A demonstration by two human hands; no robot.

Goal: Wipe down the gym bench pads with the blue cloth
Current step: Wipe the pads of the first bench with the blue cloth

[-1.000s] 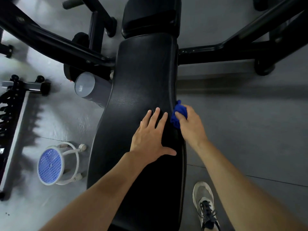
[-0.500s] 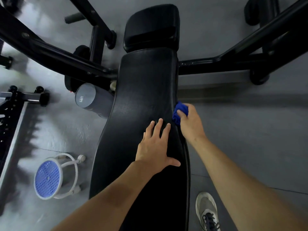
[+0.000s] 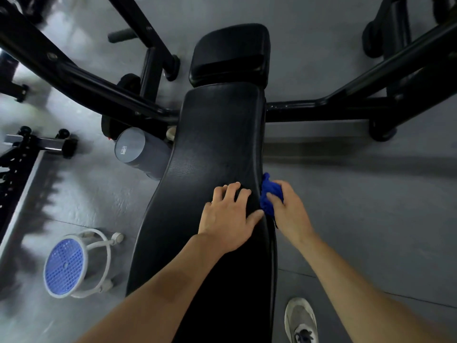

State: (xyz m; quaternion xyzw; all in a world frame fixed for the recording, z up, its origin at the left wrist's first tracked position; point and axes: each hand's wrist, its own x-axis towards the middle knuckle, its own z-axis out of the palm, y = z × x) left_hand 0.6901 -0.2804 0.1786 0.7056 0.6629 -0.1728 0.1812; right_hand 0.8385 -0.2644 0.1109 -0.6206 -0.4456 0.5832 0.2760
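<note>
The right hand bunches the blue cloth in curled fingers against the right edge of the long bench pad. The left hand rests on the pad top, its fingers bent at the tips and slightly spread. The wadded cloth touches little surface, so streaks could remain, and the small head pad might get skipped.

Grey glossy floor, pale glare at upper left. Black steel frame bars crossing overhead — a grey cylinder lying below, a blue-faced white fan lower left.
</note>
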